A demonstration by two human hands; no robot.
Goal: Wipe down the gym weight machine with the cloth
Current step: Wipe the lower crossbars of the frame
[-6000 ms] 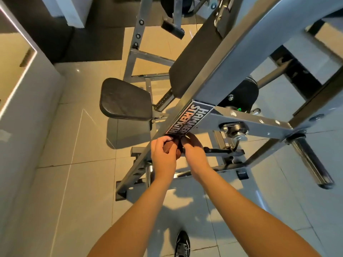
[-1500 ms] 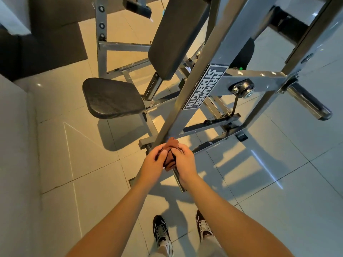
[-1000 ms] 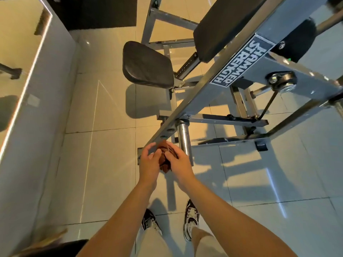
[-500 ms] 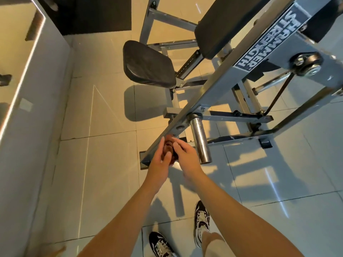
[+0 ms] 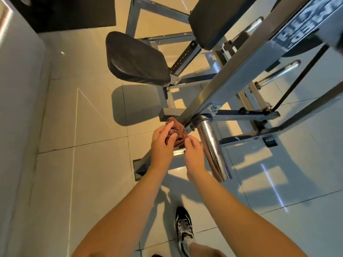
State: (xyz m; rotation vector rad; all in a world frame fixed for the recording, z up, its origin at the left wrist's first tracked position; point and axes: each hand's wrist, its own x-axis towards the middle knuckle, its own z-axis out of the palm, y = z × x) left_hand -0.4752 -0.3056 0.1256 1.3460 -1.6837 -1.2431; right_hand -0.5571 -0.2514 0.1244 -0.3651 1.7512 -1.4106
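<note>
Left hand [image 5: 161,145] pinches the bunched brown cloth [image 5: 177,133] between thumb and fingers, pressed to the low end of the sloping beam [image 5: 219,89], just beside the chrome peg [image 5: 211,151]; right hand [image 5: 194,154] has curled fingers at the cloth's edge, and I cannot tell whether they grip it. Judgement: wrap the cloth round the beam with 2 hands and draw it firmly down to the foot plate [image 5: 139,168], working round the bolts. Glossy pale tiles [image 5: 83,182] with hard sun patches; black seat [image 5: 135,58] beyond; 1 shoe [image 5: 182,227] below.
</note>
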